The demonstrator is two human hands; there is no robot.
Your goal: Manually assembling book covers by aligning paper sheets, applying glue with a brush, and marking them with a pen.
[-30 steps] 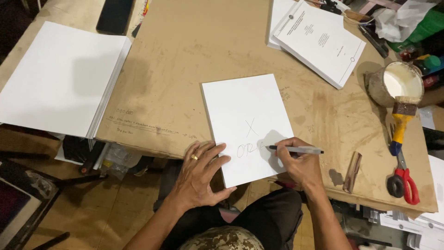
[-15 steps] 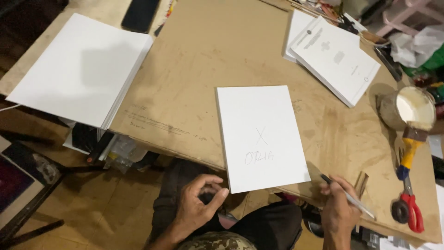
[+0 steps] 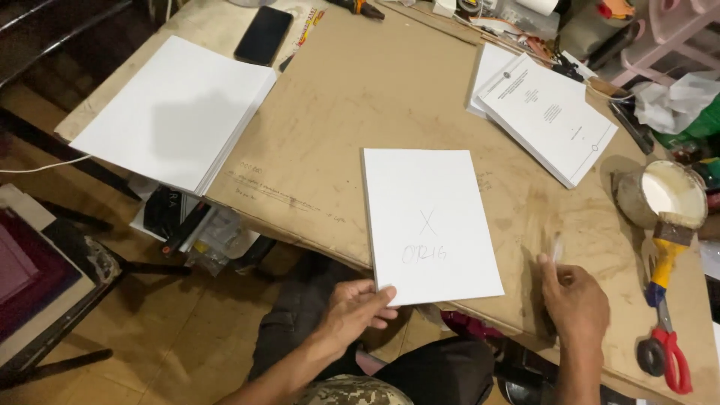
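Head view: looking down on a brown fibreboard bench [image 3: 360, 112], its surface matt and scuffed with pale stains.
Change, left hand: the left hand [image 3: 356, 307], half a second ago off the near edge with fingers curled, now touches the near left corner of the sheet.
Change, right hand: the right hand [image 3: 574, 300] has come up from below the near edge onto the bench, right of the sheet.
Left fingers: together, pinching the sheet's corner, thumb on top.
Right fingers: loosely closed on a thin pen [image 3: 556, 246], blurred; the exact grip I cannot tell.
Sheet: a white rectangular paper stack with a pencilled cross [image 3: 427, 217], flat, smooth, at the bench's near middle, its near end overhanging the edge.
Far left: a larger stack of blank white paper [image 3: 172, 112], crisp-edged, with a black glossy phone [image 3: 262, 35] beyond it.
Far right: printed white booklets [image 3: 547, 112], fanned.
Right edge: a round tin of white paste [image 3: 664, 195], a yellow-handled brush [image 3: 664, 255], red-handled scissors [image 3: 667, 356].
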